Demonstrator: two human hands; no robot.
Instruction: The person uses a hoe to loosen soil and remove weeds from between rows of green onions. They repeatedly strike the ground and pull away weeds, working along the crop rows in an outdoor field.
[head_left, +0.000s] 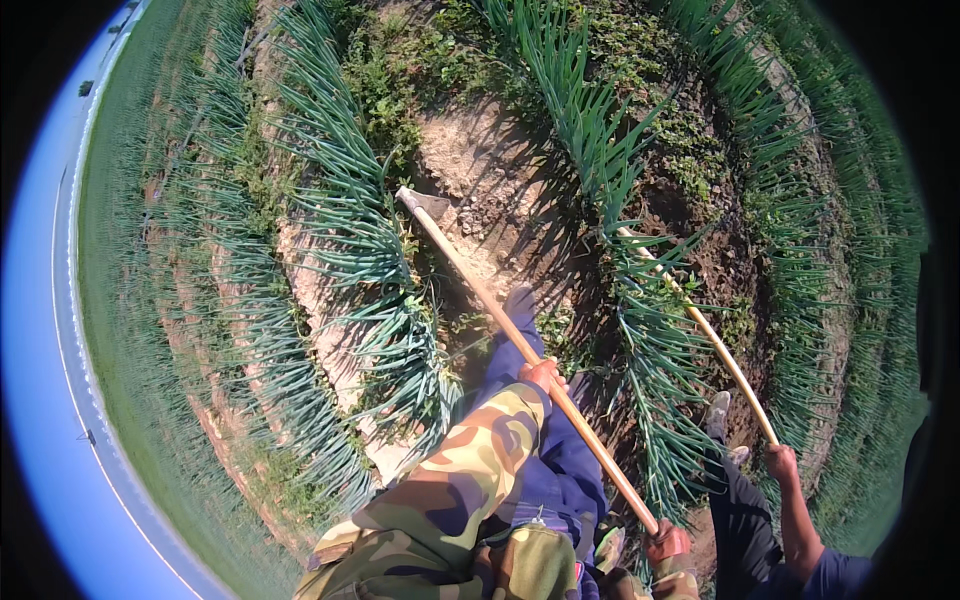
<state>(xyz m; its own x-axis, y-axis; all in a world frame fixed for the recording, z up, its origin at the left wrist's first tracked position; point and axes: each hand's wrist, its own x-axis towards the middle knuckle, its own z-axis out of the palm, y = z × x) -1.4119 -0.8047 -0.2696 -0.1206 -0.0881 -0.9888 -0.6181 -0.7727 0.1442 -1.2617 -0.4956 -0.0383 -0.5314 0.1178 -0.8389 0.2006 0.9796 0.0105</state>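
A hoe with a long wooden handle (480, 289) slants across the furrow in front of me. Around the middle of its shaft my left hand (544, 373) is closed, below a camouflage sleeve. My right hand (666, 541) grips the lower end of the handle, near my right hip. The metal hoe head (424, 201) is at the far end, at the soil beside the left row of green onions (337, 180). Crumbled bare soil (480, 214) lies to the right of the blade. My shoe (520, 301) stands in the furrow under the handle.
To my right, beyond another onion row (600, 165), a co-worker's hand (781, 459) holds a second long wooden handle (720, 341); its far end is hidden by leaves. Low weeds (390, 97) cover the furrow ahead. More onion rows run along both sides.
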